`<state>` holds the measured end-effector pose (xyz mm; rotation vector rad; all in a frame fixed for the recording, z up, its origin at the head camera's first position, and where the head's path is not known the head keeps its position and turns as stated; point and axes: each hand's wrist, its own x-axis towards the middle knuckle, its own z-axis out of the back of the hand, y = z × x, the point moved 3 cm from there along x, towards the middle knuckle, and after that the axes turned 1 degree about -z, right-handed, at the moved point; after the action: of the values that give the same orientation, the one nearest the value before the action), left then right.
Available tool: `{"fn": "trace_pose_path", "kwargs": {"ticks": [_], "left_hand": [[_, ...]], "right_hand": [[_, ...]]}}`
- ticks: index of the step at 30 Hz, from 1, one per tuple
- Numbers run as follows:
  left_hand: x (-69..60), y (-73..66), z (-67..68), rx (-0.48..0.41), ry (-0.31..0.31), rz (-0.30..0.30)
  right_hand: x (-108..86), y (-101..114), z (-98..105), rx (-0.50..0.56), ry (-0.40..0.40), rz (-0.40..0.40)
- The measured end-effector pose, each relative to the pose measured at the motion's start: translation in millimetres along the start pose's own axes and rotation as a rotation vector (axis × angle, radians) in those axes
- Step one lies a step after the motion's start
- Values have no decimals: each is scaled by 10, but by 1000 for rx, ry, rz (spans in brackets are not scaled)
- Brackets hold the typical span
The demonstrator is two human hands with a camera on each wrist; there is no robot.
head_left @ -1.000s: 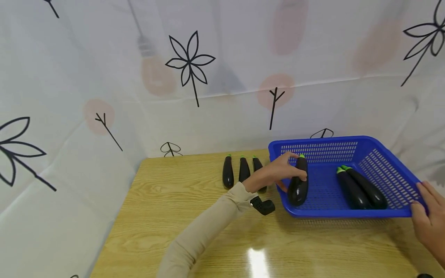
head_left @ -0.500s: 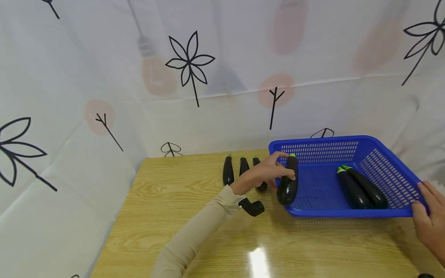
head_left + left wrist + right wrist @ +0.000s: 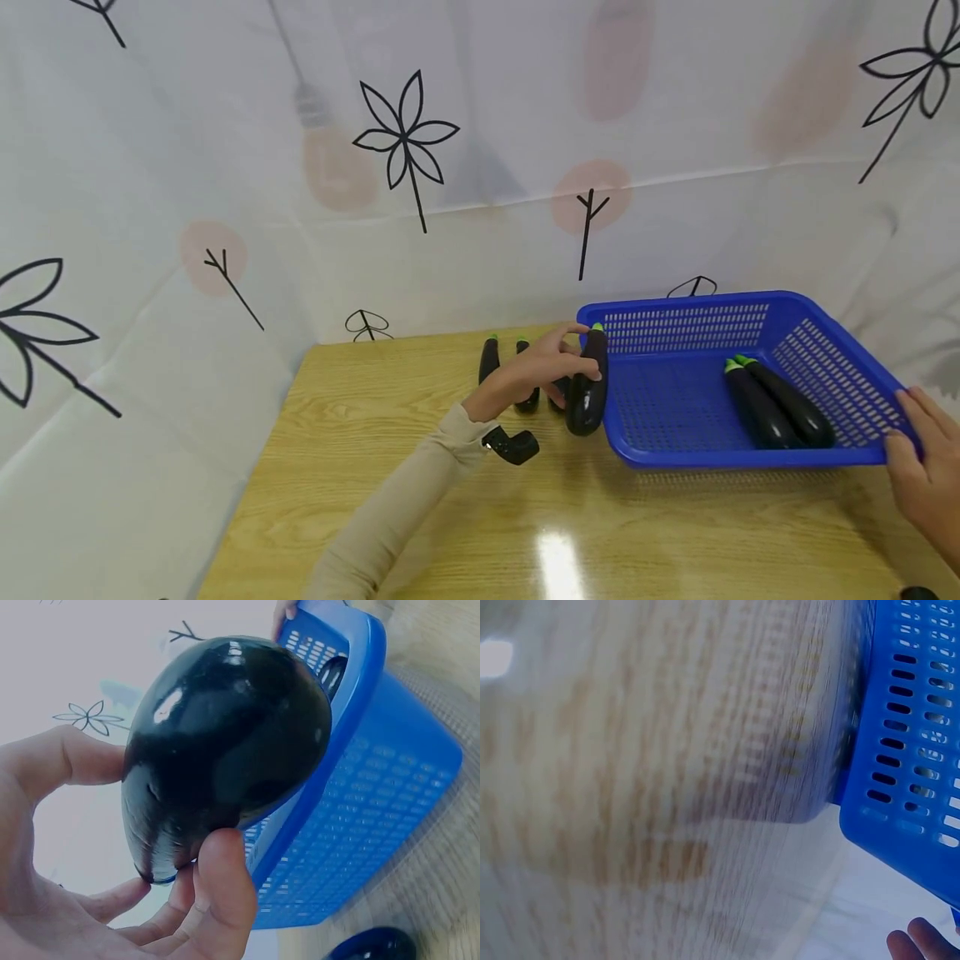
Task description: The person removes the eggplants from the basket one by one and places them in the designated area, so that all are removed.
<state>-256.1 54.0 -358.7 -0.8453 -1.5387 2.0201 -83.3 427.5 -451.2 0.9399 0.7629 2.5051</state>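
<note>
My left hand [image 3: 534, 372] grips a dark eggplant [image 3: 588, 392] with a green tip, held upright just outside the left rim of the blue basket [image 3: 720, 458]. In the left wrist view, thumb and fingers of the left hand [image 3: 112, 900] pinch the glossy eggplant [image 3: 225, 742] beside the basket wall [image 3: 360, 802]. My right hand [image 3: 926, 475] grips the basket's right rim; its fingertips [image 3: 919, 941] show at the corner of the right wrist view. Two eggplants [image 3: 765, 408] lie side by side in the basket's right part.
On the wooden table [image 3: 345, 450], more eggplants stand in a row behind the left hand and partly hidden by it, the leftmost [image 3: 489, 358] among them. A white patterned cloth [image 3: 480, 275] hangs behind the table.
My left hand has moved left with the eggplant, from above the basket's left part to outside its left rim. The right hand keeps its hold on the basket.
</note>
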Motion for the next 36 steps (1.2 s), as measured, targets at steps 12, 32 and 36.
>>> {"fn": "trace_pose_path", "kwargs": {"ticks": [12, 32, 36], "left_hand": [[-121, 61, 193, 4, -31, -10], [-246, 242, 404, 5, -100, 16], [-276, 289, 445, -15, -109, 14]], "right_hand": [[28, -6, -17, 41, -36, 3], [52, -283, -154, 46, -27, -44], [47, -311, -163, 53, -42, -53]]}}
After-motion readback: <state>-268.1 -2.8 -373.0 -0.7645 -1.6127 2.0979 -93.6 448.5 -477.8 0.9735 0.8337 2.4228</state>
